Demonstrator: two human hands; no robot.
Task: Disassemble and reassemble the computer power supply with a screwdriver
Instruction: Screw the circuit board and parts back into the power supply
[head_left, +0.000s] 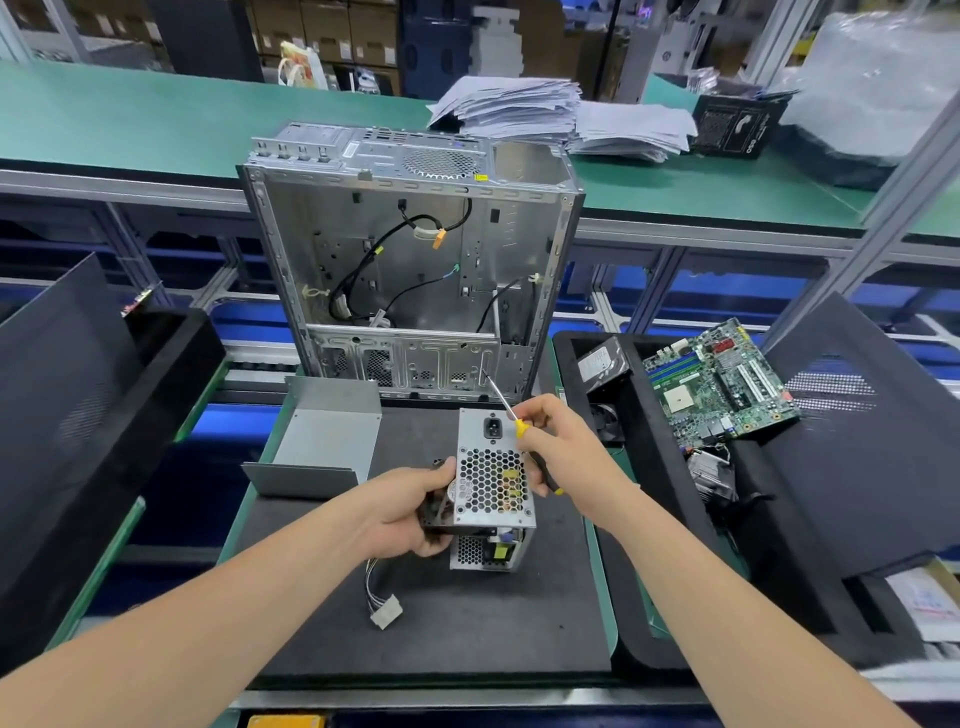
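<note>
A grey power supply (492, 483) with a honeycomb grille and a black socket is held above the black mat (467, 623), its open side turned left. My left hand (410, 512) grips its left side around the black fan. My right hand (558, 441) holds a yellow-and-black screwdriver (521, 427), whose shaft points up and left past the supply's top right corner. A wire bundle with a white connector (385, 613) hangs from the supply onto the mat. The supply's bent grey metal cover (324, 441) lies on the mat to the left.
An open, emptied computer case (410, 270) stands upright behind the mat. A black tray at right holds a green motherboard (719, 379), a hard drive (602, 364) and a heatsink. A black side panel (67, 415) leans at left. Paper stacks lie on the far green bench.
</note>
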